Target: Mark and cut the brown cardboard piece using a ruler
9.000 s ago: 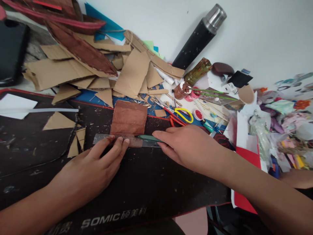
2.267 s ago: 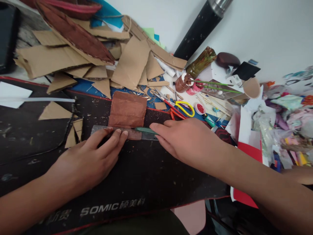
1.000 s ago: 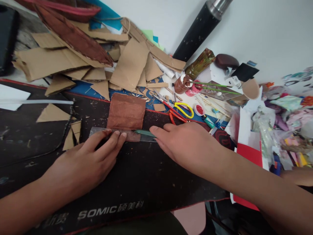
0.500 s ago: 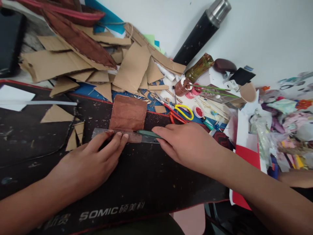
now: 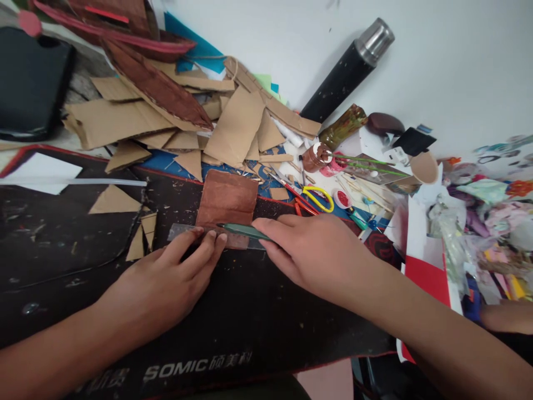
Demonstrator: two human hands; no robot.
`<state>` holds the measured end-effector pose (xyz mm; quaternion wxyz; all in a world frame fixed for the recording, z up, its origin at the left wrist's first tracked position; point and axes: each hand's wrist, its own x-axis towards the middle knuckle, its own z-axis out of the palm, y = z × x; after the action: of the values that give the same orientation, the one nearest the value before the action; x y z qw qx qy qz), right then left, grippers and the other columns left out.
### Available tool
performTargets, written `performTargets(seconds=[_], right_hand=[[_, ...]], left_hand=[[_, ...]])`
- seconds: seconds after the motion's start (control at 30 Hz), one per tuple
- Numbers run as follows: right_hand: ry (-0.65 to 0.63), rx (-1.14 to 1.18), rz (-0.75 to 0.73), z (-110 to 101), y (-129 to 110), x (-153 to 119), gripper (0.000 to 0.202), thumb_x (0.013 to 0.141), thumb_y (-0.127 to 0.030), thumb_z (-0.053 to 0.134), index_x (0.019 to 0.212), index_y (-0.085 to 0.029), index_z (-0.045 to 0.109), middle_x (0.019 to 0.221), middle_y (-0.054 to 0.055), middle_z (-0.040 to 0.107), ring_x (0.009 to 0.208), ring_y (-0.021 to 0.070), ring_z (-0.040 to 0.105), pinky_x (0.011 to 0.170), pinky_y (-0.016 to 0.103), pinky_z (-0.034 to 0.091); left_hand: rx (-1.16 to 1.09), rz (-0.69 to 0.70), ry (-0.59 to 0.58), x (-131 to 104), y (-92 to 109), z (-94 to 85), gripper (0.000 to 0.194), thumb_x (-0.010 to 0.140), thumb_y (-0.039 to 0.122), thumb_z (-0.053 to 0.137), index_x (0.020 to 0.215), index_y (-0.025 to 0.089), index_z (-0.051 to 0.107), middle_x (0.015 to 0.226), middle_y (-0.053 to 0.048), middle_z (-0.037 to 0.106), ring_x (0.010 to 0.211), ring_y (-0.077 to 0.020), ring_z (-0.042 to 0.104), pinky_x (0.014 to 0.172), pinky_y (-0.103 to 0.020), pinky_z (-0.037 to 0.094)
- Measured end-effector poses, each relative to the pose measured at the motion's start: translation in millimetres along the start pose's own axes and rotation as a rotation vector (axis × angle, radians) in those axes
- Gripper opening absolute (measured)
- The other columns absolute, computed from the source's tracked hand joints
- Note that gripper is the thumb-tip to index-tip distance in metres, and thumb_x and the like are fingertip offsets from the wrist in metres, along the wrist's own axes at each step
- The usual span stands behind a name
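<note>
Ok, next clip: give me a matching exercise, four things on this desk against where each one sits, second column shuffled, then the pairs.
Things:
1. clear ruler
2. green cutter
3. yellow-handled scissors
4. black flask

Places:
A. leaning against the white wall
B. in the right hand, lying along the ruler
C. under the left hand fingertips, across the brown painted card
D. flat among the clutter behind the right hand

Pairs: 1-C, 2-B, 3-D, 4-A

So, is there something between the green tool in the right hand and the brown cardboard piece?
Nothing visible. The right hand holds the green tool with its tip already over the brown cardboard piece, along the clear ruler that the left hand presses down.
</note>
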<state>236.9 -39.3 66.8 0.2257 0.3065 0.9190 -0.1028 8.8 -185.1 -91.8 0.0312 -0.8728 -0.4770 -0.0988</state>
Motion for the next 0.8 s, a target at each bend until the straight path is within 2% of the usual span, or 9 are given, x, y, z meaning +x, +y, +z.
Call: performTargets(seconds=[0.23,0.4,0.5,0.8], right_hand=[[-0.053,0.023,-0.016,2.9,-5.5,13.0,0.031,0.120,-0.030,0.051,0.142,-0.022,0.072,0.109,0.009,0.083,0.088,0.0241,0.078,0.062,0.034,0.031],[-0.076,0.032,-0.015,5.0,-4.3,15.9,0.032,0.120,-0.029,0.051,0.142,-0.021,0.072,0.111,0.009,0.084,0.090,0.0243,0.079,0.062,0.034,0.031],[-0.067,0.036,-0.023,6.5,-3.9,16.9,0.032,0.120,-0.028,0.051,0.141,-0.021,0.073,0.111,0.010,0.084,0.090,0.0240,0.079,0.062,0.034,0.032],[-0.032,0.022,-0.037,9.4,-3.7,15.3,0.031,0.119,-0.029,0.052,0.140,-0.019,0.073,0.110,0.010,0.085,0.085,0.0217,0.077,0.060,0.033,0.031]], left_hand=[[0.011,0.014,-0.008,0.2,0.8,0.3,0.053,0.099,0.009,0.063,0.150,0.013,0.077,0.155,-0.020,0.074,0.137,-0.0439,0.068,0.096,-0.051,0.068],[-0.074,0.012,-0.022,-1.7,0.5,1.1,0.057,0.097,0.011,0.066,0.153,0.015,0.075,0.158,-0.021,0.072,0.139,-0.0444,0.068,0.104,-0.055,0.065],[-0.065,-0.008,-0.012,-0.8,0.6,0.2,0.055,0.097,0.011,0.065,0.150,0.017,0.078,0.157,-0.019,0.073,0.138,-0.0433,0.069,0.099,-0.052,0.067],[0.001,0.021,0.001,1.8,1.4,-1.0,0.053,0.098,0.010,0.061,0.149,0.009,0.077,0.153,-0.021,0.075,0.134,-0.0446,0.068,0.091,-0.052,0.068]])
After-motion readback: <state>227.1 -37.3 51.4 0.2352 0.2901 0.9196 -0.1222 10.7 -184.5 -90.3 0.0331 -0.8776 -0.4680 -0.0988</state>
